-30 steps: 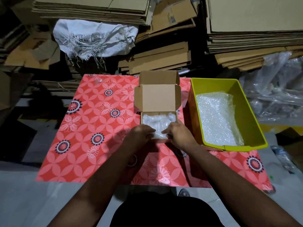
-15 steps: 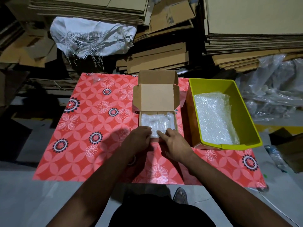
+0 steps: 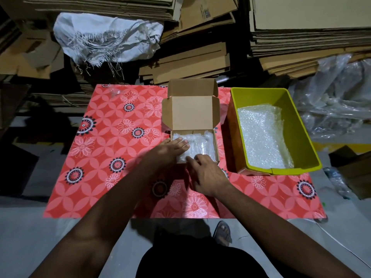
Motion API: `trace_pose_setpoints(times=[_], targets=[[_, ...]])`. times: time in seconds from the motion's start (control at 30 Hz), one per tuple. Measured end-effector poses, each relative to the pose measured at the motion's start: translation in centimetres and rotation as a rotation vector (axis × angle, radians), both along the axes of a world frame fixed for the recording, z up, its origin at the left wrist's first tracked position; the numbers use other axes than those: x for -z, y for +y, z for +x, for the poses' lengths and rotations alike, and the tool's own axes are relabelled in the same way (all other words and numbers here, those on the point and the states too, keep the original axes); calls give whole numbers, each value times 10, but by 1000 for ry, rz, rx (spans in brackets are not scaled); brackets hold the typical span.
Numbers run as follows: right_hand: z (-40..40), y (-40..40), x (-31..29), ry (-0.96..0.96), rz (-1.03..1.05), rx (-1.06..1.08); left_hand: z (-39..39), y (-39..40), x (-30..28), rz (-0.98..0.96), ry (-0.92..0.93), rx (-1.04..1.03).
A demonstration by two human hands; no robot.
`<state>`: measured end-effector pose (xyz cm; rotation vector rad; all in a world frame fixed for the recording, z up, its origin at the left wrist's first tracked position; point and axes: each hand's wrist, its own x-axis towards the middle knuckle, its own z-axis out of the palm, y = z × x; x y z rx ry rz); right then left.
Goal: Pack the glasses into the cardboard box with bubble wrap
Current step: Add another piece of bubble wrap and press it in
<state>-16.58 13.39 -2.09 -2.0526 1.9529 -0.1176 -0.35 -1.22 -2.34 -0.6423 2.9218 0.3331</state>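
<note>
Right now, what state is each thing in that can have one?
cardboard box: lid open, flipped back.
bubble-wrapped bundle: lying inside the box.
left hand: fingers straight, pressing the bundle.
right hand: fingers curled at the box's near edge.
green bin: open, bubble wrap inside.

A small cardboard box sits mid-surface, its lid standing open at the far edge, blocking any reach from behind. The box mouth is open from above, but bubble wrap fills it, and the left hand lies flat across its left side while the right hand covers the near edge. Just right of the box, a narrow gap, then the tall wall of a green bin. Left of the box, the patterned surface lies bare and wide. Cardboard stacks wall off the far side.
</note>
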Motion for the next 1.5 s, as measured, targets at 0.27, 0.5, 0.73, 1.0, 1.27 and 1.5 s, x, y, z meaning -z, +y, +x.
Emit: trace_pose_setpoints(times=[0.27,0.5,0.73,1.0,1.27,1.5], targets=[[5,-4,4,127,-19,-10,1,-2,13,-114,-96,-5],[2,-9,-1,187,29,-24,0,1,22,-143,-30,-37],[4,-8,-9,125,54,7,-10,2,14,-55,-22,-99],[27,2,-4,-7,-28,107,-8,-2,8,57,-41,-52],[24,7,8,13,-39,105,6,1,8,-64,-52,-50],[24,6,9,50,-33,81,9,1,11,-229,-75,-39]])
